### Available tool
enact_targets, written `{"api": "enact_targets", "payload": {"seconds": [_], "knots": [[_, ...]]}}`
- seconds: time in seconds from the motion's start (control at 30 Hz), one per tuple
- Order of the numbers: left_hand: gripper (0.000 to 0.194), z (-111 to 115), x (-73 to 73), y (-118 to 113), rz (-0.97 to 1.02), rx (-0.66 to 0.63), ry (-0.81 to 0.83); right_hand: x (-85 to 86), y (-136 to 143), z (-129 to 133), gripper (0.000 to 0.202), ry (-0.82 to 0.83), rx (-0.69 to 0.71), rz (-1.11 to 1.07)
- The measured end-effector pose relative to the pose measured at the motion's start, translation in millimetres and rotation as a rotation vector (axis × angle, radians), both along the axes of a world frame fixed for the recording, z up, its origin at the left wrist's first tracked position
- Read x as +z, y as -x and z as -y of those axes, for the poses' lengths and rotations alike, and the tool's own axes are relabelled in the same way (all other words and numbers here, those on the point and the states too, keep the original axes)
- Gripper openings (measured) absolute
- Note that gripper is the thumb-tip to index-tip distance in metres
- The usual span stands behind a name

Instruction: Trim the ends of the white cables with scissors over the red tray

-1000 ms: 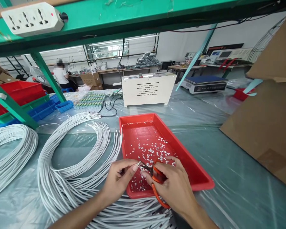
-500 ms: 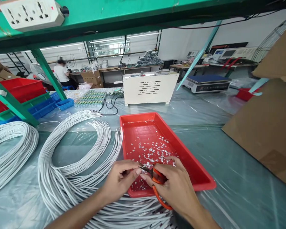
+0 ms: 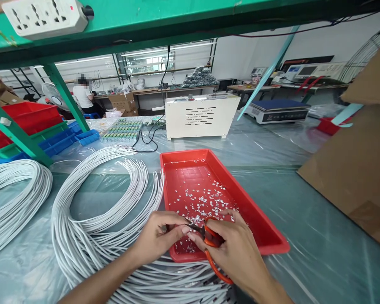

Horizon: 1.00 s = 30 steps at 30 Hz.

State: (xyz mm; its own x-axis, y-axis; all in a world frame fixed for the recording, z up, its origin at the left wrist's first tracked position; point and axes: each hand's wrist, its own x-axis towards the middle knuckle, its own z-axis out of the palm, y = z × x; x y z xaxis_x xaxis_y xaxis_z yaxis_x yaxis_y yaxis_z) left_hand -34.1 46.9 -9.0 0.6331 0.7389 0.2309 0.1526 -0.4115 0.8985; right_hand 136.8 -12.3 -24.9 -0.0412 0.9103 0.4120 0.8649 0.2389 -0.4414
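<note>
My right hand (image 3: 239,251) grips a pair of scissors with orange handles (image 3: 215,270), its dark blades pointing left. The blade tips touch or nearly touch the fingertips of my left hand (image 3: 160,240). Thumb and forefinger of that hand are pinched together, and whatever lies between them is too small or hidden to make out. Both hands are over the near end of a red tray (image 3: 256,207). Small silvery scraps (image 3: 202,202) are scattered across the tray's floor. A thick coil of white cables (image 3: 66,215) curves beside the tray and passes under my forearms, its ends at the bottom.
Another white cable coil (image 3: 39,181) lies at far left. Behind the tray stand a cream metal box (image 3: 205,116) and a scale (image 3: 275,112). Cardboard (image 3: 351,181) leans in from the right. A green beam (image 3: 164,25) crosses overhead. A person (image 3: 83,95) sits far back.
The whole view has shifted slightly to the right. My hands keep nearly the same pose at the scissors' tips, with no other clear change.
</note>
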Motion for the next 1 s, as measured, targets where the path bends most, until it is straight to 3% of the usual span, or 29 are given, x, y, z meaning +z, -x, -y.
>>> {"api": "enact_targets", "payload": {"seconds": [0.17,0.33,0.43,0.57,0.63,0.7,0.87,1.0], "knots": [[0.016,-0.2,0.2,0.3,0.021,0.012,0.069,-1.3,0.6,1.9,0.047,-0.022,0.007,0.024],[0.012,6.9,-0.6,-2.3,0.025,0.121,-0.05,-3.6,1.6,1.2,0.045,-0.014,0.005,0.041],[0.013,12.7,-2.9,-1.1,-0.017,0.169,-0.215,-3.4,3.3,0.5,0.044,0.005,0.021,0.021],[0.012,16.3,-10.5,3.8,-0.1,0.178,-0.641,-4.8,5.8,1.9,0.044,0.034,0.031,-0.003],[0.012,16.5,-13.0,5.1,-0.128,0.173,-0.763,-5.8,6.1,2.7,0.044,0.033,0.024,-0.001],[0.015,16.3,-11.8,4.6,-0.128,0.134,-0.677,-6.0,5.7,2.5,0.044,0.012,0.007,0.015],[0.02,12.0,0.9,1.7,-0.091,0.076,-0.169,-4.5,3.7,-1.7,0.043,-0.05,-0.035,0.079],[0.025,3.9,4.6,3.1,-0.081,-0.004,0.061,-4.5,2.4,-3.1,0.041,-0.093,-0.048,0.106]]}}
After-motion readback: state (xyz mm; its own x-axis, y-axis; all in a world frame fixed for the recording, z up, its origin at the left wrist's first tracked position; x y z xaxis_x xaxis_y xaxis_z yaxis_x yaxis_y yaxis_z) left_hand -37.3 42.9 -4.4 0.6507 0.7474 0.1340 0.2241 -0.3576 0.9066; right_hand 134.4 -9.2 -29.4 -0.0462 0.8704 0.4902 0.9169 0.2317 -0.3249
